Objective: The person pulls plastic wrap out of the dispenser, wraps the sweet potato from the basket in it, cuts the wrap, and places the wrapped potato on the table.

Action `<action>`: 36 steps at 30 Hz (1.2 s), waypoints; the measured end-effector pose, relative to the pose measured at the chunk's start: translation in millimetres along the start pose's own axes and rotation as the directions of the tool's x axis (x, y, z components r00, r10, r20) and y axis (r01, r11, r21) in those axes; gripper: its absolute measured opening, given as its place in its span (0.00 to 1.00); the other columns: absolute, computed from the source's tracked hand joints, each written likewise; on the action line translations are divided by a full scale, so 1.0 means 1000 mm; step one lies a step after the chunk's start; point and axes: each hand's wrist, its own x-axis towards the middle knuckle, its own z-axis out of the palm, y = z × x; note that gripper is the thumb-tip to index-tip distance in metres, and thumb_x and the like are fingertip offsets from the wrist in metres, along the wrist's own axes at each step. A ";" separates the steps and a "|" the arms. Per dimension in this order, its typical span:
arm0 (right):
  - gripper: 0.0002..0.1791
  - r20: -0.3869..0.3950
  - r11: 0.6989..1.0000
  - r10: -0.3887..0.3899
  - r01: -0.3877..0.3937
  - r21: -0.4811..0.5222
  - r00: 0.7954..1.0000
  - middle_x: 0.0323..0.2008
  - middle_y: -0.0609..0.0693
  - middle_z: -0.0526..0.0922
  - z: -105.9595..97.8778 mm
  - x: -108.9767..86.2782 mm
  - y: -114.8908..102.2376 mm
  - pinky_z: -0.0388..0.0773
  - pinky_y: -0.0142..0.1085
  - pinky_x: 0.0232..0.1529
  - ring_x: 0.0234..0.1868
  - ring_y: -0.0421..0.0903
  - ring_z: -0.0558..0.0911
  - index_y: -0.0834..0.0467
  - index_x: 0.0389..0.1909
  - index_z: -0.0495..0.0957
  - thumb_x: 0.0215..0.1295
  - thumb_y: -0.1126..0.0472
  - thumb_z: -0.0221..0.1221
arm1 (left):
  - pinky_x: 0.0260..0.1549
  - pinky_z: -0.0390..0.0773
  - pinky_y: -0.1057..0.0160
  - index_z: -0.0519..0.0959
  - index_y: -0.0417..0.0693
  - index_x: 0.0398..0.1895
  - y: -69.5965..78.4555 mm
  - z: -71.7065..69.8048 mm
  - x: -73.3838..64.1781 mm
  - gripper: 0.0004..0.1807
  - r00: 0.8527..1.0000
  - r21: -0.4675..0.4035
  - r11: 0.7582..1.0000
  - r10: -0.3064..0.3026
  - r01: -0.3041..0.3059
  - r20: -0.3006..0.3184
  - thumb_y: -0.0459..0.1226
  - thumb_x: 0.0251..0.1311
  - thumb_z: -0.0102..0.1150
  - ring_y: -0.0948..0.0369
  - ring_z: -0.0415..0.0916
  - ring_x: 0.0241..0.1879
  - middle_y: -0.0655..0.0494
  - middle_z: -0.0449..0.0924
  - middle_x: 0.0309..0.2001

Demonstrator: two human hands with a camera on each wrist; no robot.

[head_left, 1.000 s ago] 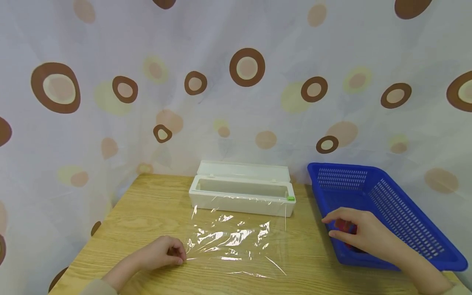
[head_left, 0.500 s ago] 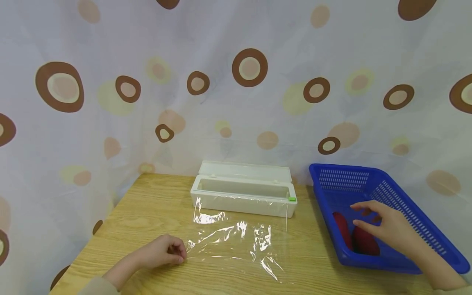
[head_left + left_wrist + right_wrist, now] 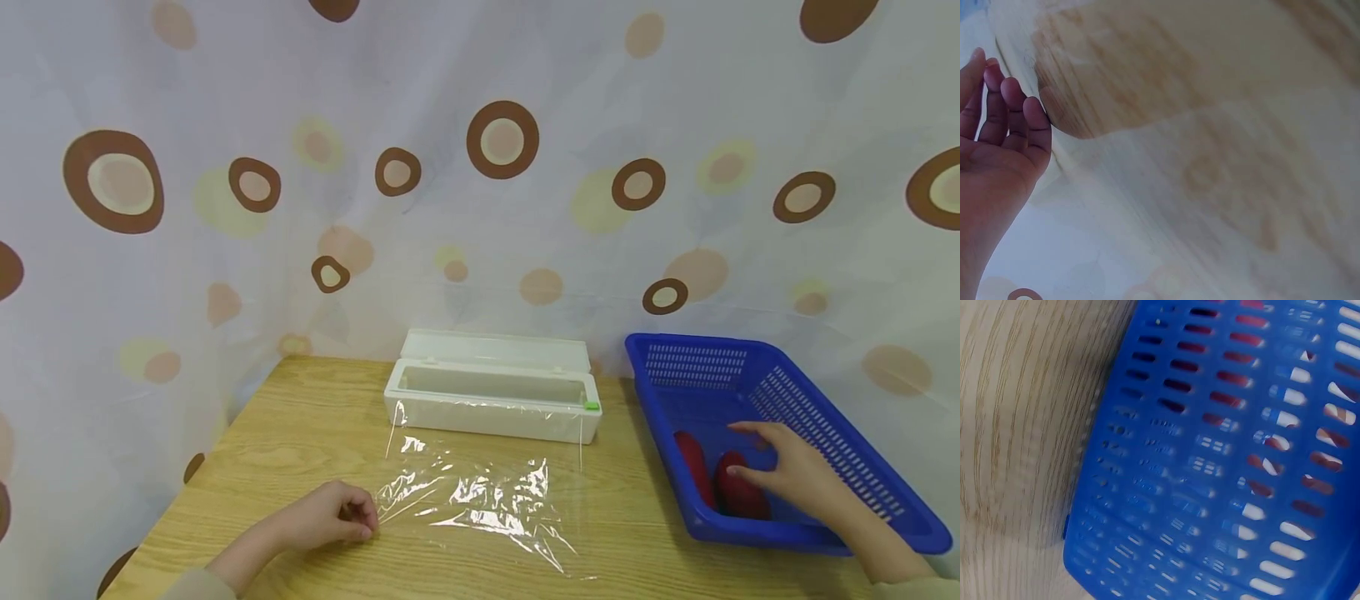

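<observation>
Left arm: beige long sleeve of plain-looking cloth (image 3: 201,585), single tone where visible, ending on the lower forearm; cut by the bottom frame edge. Right arm: matching beige cloth sleeve (image 3: 911,589), only a small part in view at the lower right corner. Weave and stitching too small to tell. Left hand (image 3: 333,517) and right hand (image 3: 795,471) both bare, wrists slim. Left fingers (image 3: 1015,115) smooth, tips rounded, joint creases distinct.
</observation>
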 end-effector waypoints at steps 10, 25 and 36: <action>0.40 0.195 0.994 0.103 -0.106 0.006 0.975 0.48 0.75 0.73 -0.001 0.004 0.019 0.76 0.55 0.35 0.43 0.67 0.77 0.72 0.56 0.68 0.50 0.50 0.70 | 0.28 0.75 0.69 0.80 0.45 0.32 -0.002 0.000 0.001 0.01 1.000 0.016 1.000 0.023 -0.023 0.002 0.31 0.57 0.61 0.71 0.72 0.29 0.60 0.79 0.30; 0.42 0.411 0.967 0.232 -0.254 -0.001 0.882 0.38 0.65 0.79 0.001 0.013 0.024 0.77 0.50 0.36 0.39 0.60 0.79 0.78 0.55 0.62 0.56 0.47 0.64 | 0.29 0.75 0.70 0.80 0.45 0.30 0.003 0.001 0.001 0.02 0.999 0.011 0.999 0.044 -0.044 0.010 0.30 0.56 0.62 0.72 0.71 0.29 0.62 0.78 0.29; 0.39 0.506 0.891 0.264 -0.408 0.198 0.821 0.36 0.61 0.79 0.005 0.015 0.023 0.81 0.45 0.27 0.35 0.53 0.81 0.77 0.59 0.55 0.58 0.56 0.63 | 0.29 0.75 0.70 0.79 0.45 0.30 0.000 0.001 0.000 0.03 0.998 0.005 0.998 0.066 -0.067 0.021 0.29 0.57 0.61 0.72 0.71 0.29 0.60 0.79 0.29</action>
